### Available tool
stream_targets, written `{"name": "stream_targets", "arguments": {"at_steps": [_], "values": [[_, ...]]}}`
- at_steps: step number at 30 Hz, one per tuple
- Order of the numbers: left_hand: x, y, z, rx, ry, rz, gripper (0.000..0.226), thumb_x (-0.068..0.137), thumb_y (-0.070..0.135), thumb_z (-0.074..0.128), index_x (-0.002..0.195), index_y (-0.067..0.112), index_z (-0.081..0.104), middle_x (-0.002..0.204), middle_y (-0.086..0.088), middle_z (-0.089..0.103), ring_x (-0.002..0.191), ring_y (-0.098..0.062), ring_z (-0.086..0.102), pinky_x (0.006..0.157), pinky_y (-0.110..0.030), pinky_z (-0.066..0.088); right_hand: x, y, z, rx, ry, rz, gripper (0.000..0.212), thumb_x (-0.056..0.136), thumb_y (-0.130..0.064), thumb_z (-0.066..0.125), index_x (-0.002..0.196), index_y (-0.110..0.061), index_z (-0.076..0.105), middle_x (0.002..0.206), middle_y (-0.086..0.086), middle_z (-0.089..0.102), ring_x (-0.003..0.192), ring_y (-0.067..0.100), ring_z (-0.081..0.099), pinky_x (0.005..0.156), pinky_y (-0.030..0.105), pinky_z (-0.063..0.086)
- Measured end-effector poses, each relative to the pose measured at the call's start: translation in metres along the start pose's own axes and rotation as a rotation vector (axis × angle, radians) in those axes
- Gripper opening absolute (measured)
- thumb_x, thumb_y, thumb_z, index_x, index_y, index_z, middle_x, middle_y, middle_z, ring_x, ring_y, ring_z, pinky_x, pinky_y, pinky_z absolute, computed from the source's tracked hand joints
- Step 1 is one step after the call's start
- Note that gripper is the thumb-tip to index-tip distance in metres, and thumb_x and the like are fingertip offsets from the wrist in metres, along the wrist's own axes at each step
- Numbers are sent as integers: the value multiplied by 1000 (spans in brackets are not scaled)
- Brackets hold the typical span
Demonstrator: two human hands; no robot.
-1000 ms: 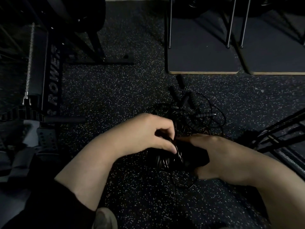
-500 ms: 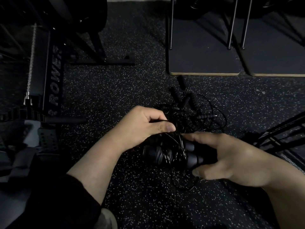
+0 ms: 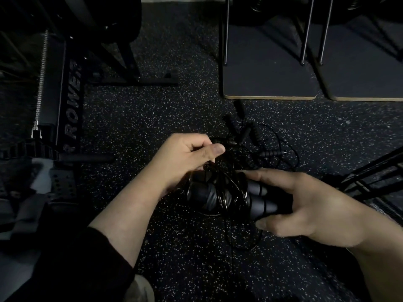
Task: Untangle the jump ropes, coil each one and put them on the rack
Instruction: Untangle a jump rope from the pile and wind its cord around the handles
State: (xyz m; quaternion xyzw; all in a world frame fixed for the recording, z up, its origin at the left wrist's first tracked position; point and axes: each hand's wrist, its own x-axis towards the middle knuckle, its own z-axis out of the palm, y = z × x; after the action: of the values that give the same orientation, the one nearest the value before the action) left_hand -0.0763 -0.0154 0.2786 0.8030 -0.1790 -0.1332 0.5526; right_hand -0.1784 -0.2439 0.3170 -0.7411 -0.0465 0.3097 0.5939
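Already our hands had drifted apart compared with a second before, when they sat bunched over the same knot. Our right hand (image 3: 309,205) held a pair of smooth black handles (image 3: 259,198) just above the speckled rubber floor (image 3: 135,118), its thumb and fingers wrapped loosely round their far ends, and it had slid to the right, so more of the handles showed than earlier. Thin cable (image 3: 226,192) was wound several times around their middle. Our left hand (image 3: 187,158) had lifted up and away from them, fingers curled and thumb pressed to the forefinger; it seemed to pinch a strand of that cable, though the line was too fine and dark for us to be sure.

Behind our hands the rest of the jump ropes (image 3: 250,138) lay in a loose tangle on the floor, ribbed handles pointing outward, just short of two dark platforms (image 3: 268,73). A rower (image 3: 72,118) stood at the left.

We judged this as unwinding begun: one loop being drawn off, nothing coiled, and the rack not clearly identifiable.
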Motion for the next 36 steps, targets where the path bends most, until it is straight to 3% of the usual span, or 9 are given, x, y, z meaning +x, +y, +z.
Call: {"name": "stream_targets", "arguments": {"at_steps": [4, 7, 9, 12, 15, 23, 27, 33, 36], "values": [[-1, -4, 1, -210, -40, -46, 44, 89, 39, 65, 72, -1, 60, 65, -4, 57, 56, -6, 52, 52, -17, 44, -2, -1, 1, 171, 19, -144, 96, 81, 21, 70, 137, -54, 53, 124, 2, 73, 114, 24, 72, 84, 21, 56], [-2, -19, 11, -168, -19, -64, 23, 93, 11, 67, 80, 29, 68, 80, 14, 65, 76, 5, 60, 83, -25, 58, 3, -3, 5, 160, 74, -306, 98, 82, 10, 75, 150, -51, 40, 114, -10, 75, 105, 6, 71, 83, 14, 51], [-4, -12, 16, -157, 82, -82, 44, 100, 0, 53, 73, 32, 67, 65, 4, 58, 58, 3, 57, 64, -15, 53, 10, -4, 9, 235, 178, -370, 92, 77, -10, 83, 153, -42, 43, 105, -12, 74, 94, 4, 69, 82, 17, 50], [-1, 5, 18, -104, 41, -19, 49, 108, 36, 41, 69, 32, 70, 52, -7, 46, 49, -23, 52, 57, -32, 49, 17, -2, 10, 396, 352, -445, 87, 67, -22, 80, 149, -33, 52, 110, 3, 69, 92, 22, 60, 84, 40, 48], [1, 0, 16, 1, -16, -34, 29, 100, 42, 55, 83, 23, 67, 62, -3, 62, 66, -37, 61, 71, -52, 49, 18, -1, 8, 479, 455, -464, 76, 71, -21, 69, 145, -33, 57, 116, 4, 71, 97, 21, 61, 85, 40, 49], [-1, -15, 13, -3, -42, -189, 22, 103, 34, 59, 98, 19, 75, 88, 1, 77, 86, -18, 71, 95, -44, 52, 21, -4, 3, 545, 587, -491, 78, 76, -12, 66, 151, -20, 48, 120, 7, 69, 108, 23, 66, 104, 49, 49], [-5, -20, 14, -215, -97, -317, 55, 91, 71, 46, 105, 28, 78, 109, -4, 78, 112, -22, 70, 115, -48, 38, 21, -2, 1, 586, 677, -478, 69, 82, -7, 59, 148, -25, 52, 130, 5, 70, 120, 22, 67, 104, 37, 53], [-6, -27, 18, -301, -60, -395, 80, 90, 79, 21, 111, 26, 77, 108, -15, 77, 105, -36, 69, 89, -42, 45, 23, -5, 0, 658, 715, -510, 60, 95, 1, 51, 149, -24, 49, 139, 18, 63, 125, 27, 65, 92, 26, 57], [-6, -30, 20, -189, -7, -390, 62, 98, 69, 30, 109, 30, 76, 102, -6, 78, 91, -20, 68, 86, -37, 47, 23, -2, 0, 658, 750, -499, 56, 99, 3, 49, 146, -28, 51, 137, 17, 65, 123, 28, 67, 96, 30, 57]]}}
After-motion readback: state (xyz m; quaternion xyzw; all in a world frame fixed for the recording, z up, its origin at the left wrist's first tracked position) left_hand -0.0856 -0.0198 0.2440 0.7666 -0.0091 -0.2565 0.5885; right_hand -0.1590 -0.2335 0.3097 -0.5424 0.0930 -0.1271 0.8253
